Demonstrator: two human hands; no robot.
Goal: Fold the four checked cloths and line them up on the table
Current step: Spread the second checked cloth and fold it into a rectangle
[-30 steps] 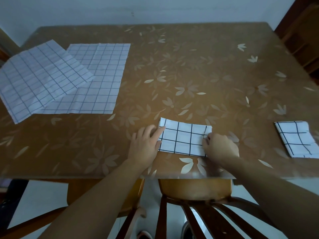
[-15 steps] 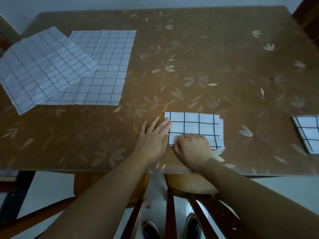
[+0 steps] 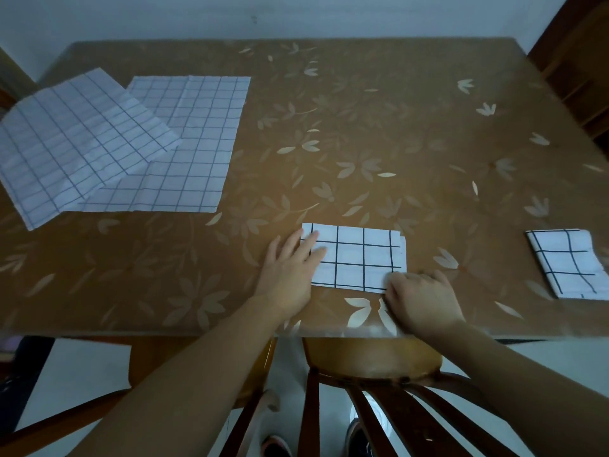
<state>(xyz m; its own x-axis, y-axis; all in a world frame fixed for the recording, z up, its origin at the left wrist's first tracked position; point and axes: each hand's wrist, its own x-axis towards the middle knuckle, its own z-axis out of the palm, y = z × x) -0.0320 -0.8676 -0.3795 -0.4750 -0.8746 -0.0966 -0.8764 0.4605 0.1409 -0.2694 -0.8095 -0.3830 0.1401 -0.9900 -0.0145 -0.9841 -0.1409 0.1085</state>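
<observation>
On table (image 3: pixel 362 133), hands (image 3: pixel 290 268) touch folded cloth (image 3: pixel 359 258)

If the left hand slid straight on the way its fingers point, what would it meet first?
The left hand already rests on the half-folded cloth, fingers pointing up-right across it. Beyond that cloth only bare table shows, so the way looks free.

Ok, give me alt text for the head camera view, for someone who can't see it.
A person's left hand presses flat on a half-folded checked cloth while the right hand pinches its near right corner. A folded cloth lies at right, two unfolded cloths overlap at far left on the brown table.
</observation>
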